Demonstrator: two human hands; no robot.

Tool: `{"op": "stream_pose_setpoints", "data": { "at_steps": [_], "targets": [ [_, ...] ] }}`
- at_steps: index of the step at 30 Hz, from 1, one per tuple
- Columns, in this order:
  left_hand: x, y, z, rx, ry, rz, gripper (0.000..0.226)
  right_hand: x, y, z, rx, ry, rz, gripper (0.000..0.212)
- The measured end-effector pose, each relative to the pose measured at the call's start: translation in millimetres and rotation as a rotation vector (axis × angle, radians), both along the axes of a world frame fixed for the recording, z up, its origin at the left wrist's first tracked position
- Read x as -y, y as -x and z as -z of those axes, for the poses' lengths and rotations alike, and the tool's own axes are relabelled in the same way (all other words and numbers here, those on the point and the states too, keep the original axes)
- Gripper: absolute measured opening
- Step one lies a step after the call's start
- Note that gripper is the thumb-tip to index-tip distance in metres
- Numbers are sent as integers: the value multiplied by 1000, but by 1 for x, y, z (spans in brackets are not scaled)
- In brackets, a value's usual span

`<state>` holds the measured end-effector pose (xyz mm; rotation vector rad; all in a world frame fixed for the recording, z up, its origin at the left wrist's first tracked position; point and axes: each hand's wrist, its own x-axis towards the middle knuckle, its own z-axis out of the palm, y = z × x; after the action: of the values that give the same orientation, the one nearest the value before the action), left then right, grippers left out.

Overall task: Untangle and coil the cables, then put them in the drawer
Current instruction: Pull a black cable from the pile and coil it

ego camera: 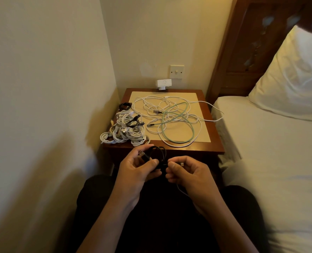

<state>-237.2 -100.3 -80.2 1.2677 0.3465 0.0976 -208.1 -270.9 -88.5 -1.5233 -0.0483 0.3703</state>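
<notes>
Coiling a black cable (158,152) in both hands, just in front of the bedside table (213,136).
The left hand (138,167) curls round the black loops, thumb pressed on them, with a USB plug poking out by its fingers. The right hand (186,172) pinches a strand of the same cable, and a thin white lead (181,190) trails from its palm. Out on the table, there's a heap of coiled white cables (127,130) at the left edge, a small black coil (125,106) behind it, and a loose white-and-green tangle (173,117) sprawled across the cream mat (202,132).
</notes>
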Motion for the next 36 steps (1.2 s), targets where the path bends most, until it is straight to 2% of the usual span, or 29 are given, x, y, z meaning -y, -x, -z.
{"op": "stream_pose_setpoints", "data": {
  "at_steps": [6, 11, 17, 19, 22, 25, 28, 31, 33, 36],
  "targets": [
    [-13, -2, -3, 8, -214, 81, 29, 0, 0, -6, -27, 55, -80, 11],
    [-6, -4, 3, 44, -355, 44, 11, -1, 2, -11, 152, 60, 39, 10],
    [-3, -9, 8, 44, -471, -52, 7, -8, 10, -14, 285, 124, -49, 28],
    [-1, -7, 7, 48, -466, -70, 5, -9, 11, -14, 338, 176, -62, 30],
    [4, -3, 3, 29, -345, -80, 11, -10, 9, -13, 357, 256, -59, 26],
    [8, -1, 0, 20, -269, -89, 22, -11, 6, -13, 340, 319, -16, 19],
    [12, 4, -4, 53, -299, -91, 23, -11, 2, -14, 262, 278, -36, 12],
    [13, 9, -9, 90, -423, -74, 16, -9, 0, -16, 273, 327, -25, 9],
    [13, 12, -12, 131, -593, -98, 6, -10, 3, -17, 318, 367, 19, 12],
    [15, 15, -14, 179, -740, -95, 16, -15, 8, -15, 507, 468, 142, 18]
  ]
}}
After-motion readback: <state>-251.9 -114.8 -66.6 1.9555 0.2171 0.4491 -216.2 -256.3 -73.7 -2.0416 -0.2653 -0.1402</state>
